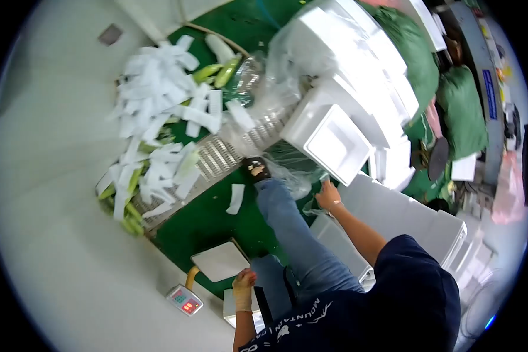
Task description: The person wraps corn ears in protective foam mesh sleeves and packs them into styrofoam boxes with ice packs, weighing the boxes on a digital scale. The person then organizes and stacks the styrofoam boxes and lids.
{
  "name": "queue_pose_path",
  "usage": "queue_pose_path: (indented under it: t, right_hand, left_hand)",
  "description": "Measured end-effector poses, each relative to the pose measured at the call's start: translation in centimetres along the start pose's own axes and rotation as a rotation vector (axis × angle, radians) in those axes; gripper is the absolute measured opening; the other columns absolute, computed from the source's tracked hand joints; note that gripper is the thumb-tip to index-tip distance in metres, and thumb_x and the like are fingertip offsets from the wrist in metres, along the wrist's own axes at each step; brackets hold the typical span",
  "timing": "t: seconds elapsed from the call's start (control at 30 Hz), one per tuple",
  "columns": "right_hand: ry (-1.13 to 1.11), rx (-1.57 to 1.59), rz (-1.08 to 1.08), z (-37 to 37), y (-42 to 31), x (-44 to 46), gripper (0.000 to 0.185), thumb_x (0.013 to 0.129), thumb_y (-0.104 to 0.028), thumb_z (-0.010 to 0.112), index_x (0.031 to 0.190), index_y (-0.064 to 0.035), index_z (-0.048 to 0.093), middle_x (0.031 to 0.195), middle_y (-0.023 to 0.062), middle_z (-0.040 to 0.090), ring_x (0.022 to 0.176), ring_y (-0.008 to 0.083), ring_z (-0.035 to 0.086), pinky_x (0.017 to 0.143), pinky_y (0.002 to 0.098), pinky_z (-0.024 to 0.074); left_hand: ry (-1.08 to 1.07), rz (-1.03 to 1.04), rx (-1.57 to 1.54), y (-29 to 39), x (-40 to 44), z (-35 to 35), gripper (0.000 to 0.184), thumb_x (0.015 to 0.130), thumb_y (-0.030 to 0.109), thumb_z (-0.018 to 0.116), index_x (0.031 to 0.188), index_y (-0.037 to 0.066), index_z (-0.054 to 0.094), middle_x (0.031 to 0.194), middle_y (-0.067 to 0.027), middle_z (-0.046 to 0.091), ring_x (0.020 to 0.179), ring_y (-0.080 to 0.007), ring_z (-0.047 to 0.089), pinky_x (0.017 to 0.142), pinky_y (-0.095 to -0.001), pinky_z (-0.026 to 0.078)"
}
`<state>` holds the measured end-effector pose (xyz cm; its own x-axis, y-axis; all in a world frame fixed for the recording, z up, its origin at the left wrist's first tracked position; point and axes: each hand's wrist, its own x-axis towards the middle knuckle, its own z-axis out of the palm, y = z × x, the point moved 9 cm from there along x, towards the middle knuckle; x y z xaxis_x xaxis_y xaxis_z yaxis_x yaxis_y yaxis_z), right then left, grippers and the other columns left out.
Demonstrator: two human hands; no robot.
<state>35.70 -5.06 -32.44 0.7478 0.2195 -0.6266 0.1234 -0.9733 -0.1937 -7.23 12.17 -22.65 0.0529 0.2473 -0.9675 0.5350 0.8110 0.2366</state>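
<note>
My left hand [244, 280] is curled closed beside the scale's flat plate [220, 261], with nothing visible in it. A light band wraps its wrist. My right hand [327, 195] reaches out beside the open white foam box [338, 144], its fingers pinched on clear plastic [297, 179] that spreads toward my foot. The scale's display [185, 300] shows red digits and stands at the lower left.
White strips [155, 79] and long green vegetables [226, 73] lie piled at the left, partly over a metal grate [218, 157]. Stacked foam boxes [393, 214] stand at the right. Green sacks [460, 108] lie behind. My shod foot [256, 169] rests by the grate.
</note>
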Motion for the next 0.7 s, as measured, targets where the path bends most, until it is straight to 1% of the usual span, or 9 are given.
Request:
queue_pose_path:
  t: [0.07,0.17,0.27,0.3,0.4,0.47,0.5,0.63,0.7]
  right_hand:
    - [0.021,-0.194,0.095,-0.7,1.6,4.6,0.066,0.068,-0.019,0.068,0.123,-0.0015,0.036,0.114,0.0211,0.048,0.106,0.0376,0.049,0.088,0.0427,0.0445]
    - [-0.021,-0.385,0.215,-0.5,3.1,11.0,0.076,0.062,-0.026,0.078,0.123,-0.0017,0.04,0.123,0.0167,0.044,0.116,0.0314,0.043,0.096,0.0437,0.0382]
    - [-0.183,-0.465,0.093,2.7,2.4,15.4,0.069,0.063,-0.025,0.077,0.119,-0.0008,0.047,0.121,0.0169,0.047,0.116,0.0305,0.043,0.097,0.0427,0.0375]
    - [-0.2,-0.514,0.005,3.9,1.8,16.6,0.051,0.067,-0.026,0.073,0.108,-0.0006,0.056,0.115,0.0166,0.053,0.11,0.0299,0.048,0.092,0.0412,0.0401]
    - [-0.265,-0.68,-0.273,7.7,-1.4,16.8,0.038,0.07,-0.029,0.067,0.093,0.0004,0.061,0.099,0.0163,0.061,0.092,0.0291,0.056,0.078,0.0392,0.0458]
    - [-0.352,-0.655,-0.439,8.4,-4.4,13.6,0.041,0.067,-0.028,0.067,0.093,0.003,0.06,0.098,0.0195,0.06,0.095,0.0302,0.056,0.079,0.0406,0.0456]
    - [-0.417,-0.589,-0.451,8.3,-5.4,12.2,0.043,0.068,-0.029,0.066,0.094,0.0037,0.06,0.099,0.0201,0.06,0.095,0.0311,0.056,0.082,0.0411,0.0447]
    - [-0.35,-0.572,-0.805,8.6,-10.3,5.6,0.033,0.071,-0.029,0.061,0.089,-0.0019,0.062,0.087,0.012,0.06,0.093,0.0264,0.055,0.077,0.0379,0.0437]
    - [-0.669,-0.421,-0.782,8.6,-11.5,3.3,0.054,0.071,-0.05,0.064,0.099,-0.0032,0.059,0.105,0.0117,0.056,0.103,0.0279,0.05,0.084,0.0383,0.0428]
  left_hand:
    - [0.011,0.042,-0.012,5.6,-0.9,2.4,0.032,0.088,0.023,0.052,0.106,-0.002,0.058,0.087,-0.0091,0.066,0.074,-0.0148,0.062,0.067,-0.0249,0.049]
    - [-0.027,0.026,0.0,6.3,0.3,3.9,0.034,0.089,0.025,0.054,0.11,-0.001,0.057,0.09,-0.0104,0.066,0.08,-0.017,0.063,0.07,-0.0264,0.049]
    - [0.064,-0.275,-0.063,0.7,2.8,3.4,0.021,0.083,0.016,0.061,0.098,0.003,0.063,0.087,-0.0094,0.065,0.073,-0.015,0.062,0.066,-0.027,0.052]
    - [0.073,-0.299,-0.05,0.1,3.5,3.4,0.021,0.083,0.016,0.061,0.098,0.003,0.063,0.087,-0.0094,0.065,0.073,-0.015,0.062,0.066,-0.027,0.052]
    - [-0.068,-0.005,0.443,0.7,10.9,5.0,0.017,0.08,0.015,0.061,0.092,0.003,0.062,0.084,-0.007,0.064,0.071,-0.0144,0.059,0.061,-0.0274,0.048]
    - [-0.1,-0.099,0.34,2.8,16.3,8.2,0.021,0.079,0.017,0.062,0.093,0.002,0.062,0.085,-0.0058,0.063,0.079,-0.0138,0.058,0.065,-0.0257,0.045]
    - [-0.034,-0.019,0.174,6.5,17.6,11.0,0.027,0.081,0.019,0.062,0.102,0.001,0.06,0.09,-0.0077,0.062,0.088,-0.0149,0.057,0.069,-0.026,0.045]
    - [-0.05,0.414,0.4,16.8,21.5,20.7,0.082,0.071,0.021,0.075,0.135,-0.003,0.029,0.136,-0.0217,0.037,0.114,-0.0272,0.048,0.092,-0.0343,0.043]
    - [0.077,0.595,0.741,22.4,20.1,25.9,0.091,0.067,0.025,0.077,0.137,-0.004,0.026,0.137,-0.0245,0.034,0.118,-0.0339,0.046,0.096,-0.0383,0.041]
